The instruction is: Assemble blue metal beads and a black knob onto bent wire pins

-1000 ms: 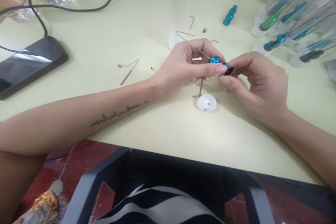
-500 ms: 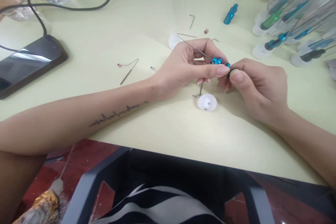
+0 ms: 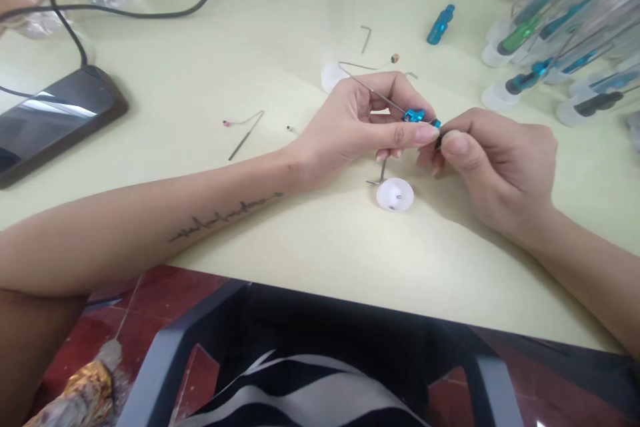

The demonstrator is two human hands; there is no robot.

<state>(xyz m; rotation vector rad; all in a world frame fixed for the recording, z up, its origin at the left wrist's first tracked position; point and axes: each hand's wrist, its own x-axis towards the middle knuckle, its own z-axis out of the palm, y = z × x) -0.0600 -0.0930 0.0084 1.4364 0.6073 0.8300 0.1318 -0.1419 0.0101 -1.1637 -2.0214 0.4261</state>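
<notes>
We see a pale yellow-green counter [image 3: 320, 260]. Nearest its front edge sits a round white cap [image 3: 395, 195]. Farther from that edge lie a bent wire [image 3: 239, 147], a hex key [image 3: 367, 40] and a blue metal piece [image 3: 441, 25]. Toward its left side we find a dark device [image 3: 65, 123]; toward its right, white-based clear tubes [image 3: 500, 95].

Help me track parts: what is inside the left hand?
A blue piece with a bent wire shows in the left hand; the thumb partly covers it. Anything behind the fingers is hidden.
</notes>
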